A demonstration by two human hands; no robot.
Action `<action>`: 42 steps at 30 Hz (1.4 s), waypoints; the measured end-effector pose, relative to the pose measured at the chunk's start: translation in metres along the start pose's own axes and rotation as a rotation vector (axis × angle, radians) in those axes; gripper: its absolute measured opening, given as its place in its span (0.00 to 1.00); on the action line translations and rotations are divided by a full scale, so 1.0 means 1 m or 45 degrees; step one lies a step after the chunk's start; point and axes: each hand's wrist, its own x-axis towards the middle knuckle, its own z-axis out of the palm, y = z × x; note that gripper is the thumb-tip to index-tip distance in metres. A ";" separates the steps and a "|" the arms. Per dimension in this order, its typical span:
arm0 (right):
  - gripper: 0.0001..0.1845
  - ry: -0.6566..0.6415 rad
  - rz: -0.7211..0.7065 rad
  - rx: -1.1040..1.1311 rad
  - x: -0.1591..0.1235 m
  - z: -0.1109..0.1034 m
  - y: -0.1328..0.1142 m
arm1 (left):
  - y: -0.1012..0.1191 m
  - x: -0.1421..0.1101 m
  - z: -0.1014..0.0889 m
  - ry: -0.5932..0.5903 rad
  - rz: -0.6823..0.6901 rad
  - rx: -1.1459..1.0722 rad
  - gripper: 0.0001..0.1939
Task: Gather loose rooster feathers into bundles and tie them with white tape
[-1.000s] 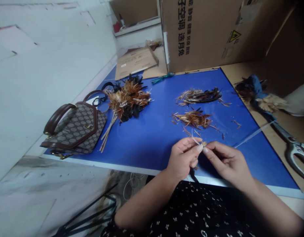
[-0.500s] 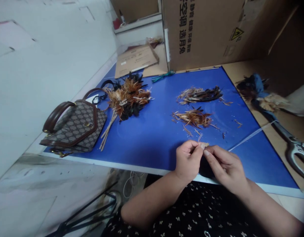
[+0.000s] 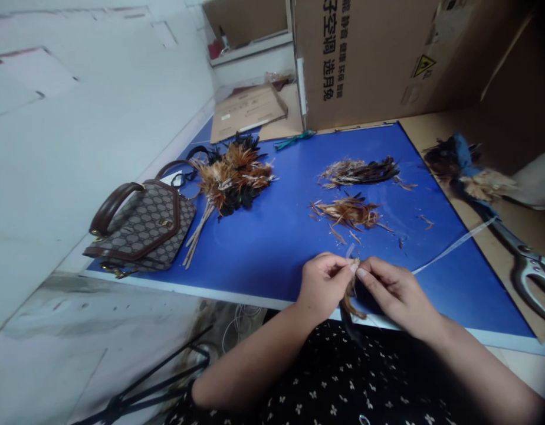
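My left hand (image 3: 321, 284) is closed in a pinch on the pale base of a small bundle of feathers (image 3: 351, 301). Brown and dark feathers hang below the fingers, near the table's front edge. My right hand (image 3: 399, 295) meets it fingertip to fingertip, thumb and forefinger pinched on a thin clear strip (image 3: 456, 242). That strip runs taut off to the right, and a short end of it sticks up above the left fingertips. Beyond my hands lie a pile of loose brown feathers (image 3: 348, 212) and a darker feather pile (image 3: 361, 172).
A patterned handbag (image 3: 144, 227) and feather bunches on sticks (image 3: 235, 174) are on the blue table (image 3: 255, 254), left. Large scissors (image 3: 527, 260) and a blue-tied feather bundle (image 3: 465, 159) lie right. A big cardboard box (image 3: 365, 65) stands behind a green cord (image 3: 294, 140).
Both hands have shifted slightly left and stay together. More brown feathers show hanging below the left fingers. The strip stays stretched to the right.
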 end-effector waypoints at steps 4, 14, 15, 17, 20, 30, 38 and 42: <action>0.20 -0.014 0.100 -0.074 0.005 -0.001 0.003 | -0.005 0.000 -0.006 -0.014 -0.191 -0.040 0.09; 0.19 0.013 0.172 -0.201 0.013 0.005 0.004 | -0.010 0.002 -0.015 -0.009 0.416 0.273 0.05; 0.19 0.009 0.173 -0.198 0.013 0.005 0.003 | -0.008 0.002 -0.016 -0.016 0.461 0.273 0.05; 0.19 0.006 0.176 -0.194 0.014 0.005 0.002 | -0.006 0.003 -0.017 -0.047 0.531 0.261 0.06; 0.19 0.002 0.180 -0.181 0.014 0.004 0.002 | -0.003 0.004 -0.016 -0.107 0.535 0.170 0.06; 0.18 0.187 0.072 -0.186 0.009 0.009 0.001 | -0.008 0.004 -0.012 -0.045 0.238 0.107 0.03; 0.16 0.218 0.031 -0.248 0.009 0.010 0.004 | 0.000 0.000 -0.010 -0.011 0.425 0.302 0.06; 0.16 0.194 0.046 -0.247 0.009 0.011 0.008 | 0.001 0.001 -0.012 -0.053 0.527 0.332 0.06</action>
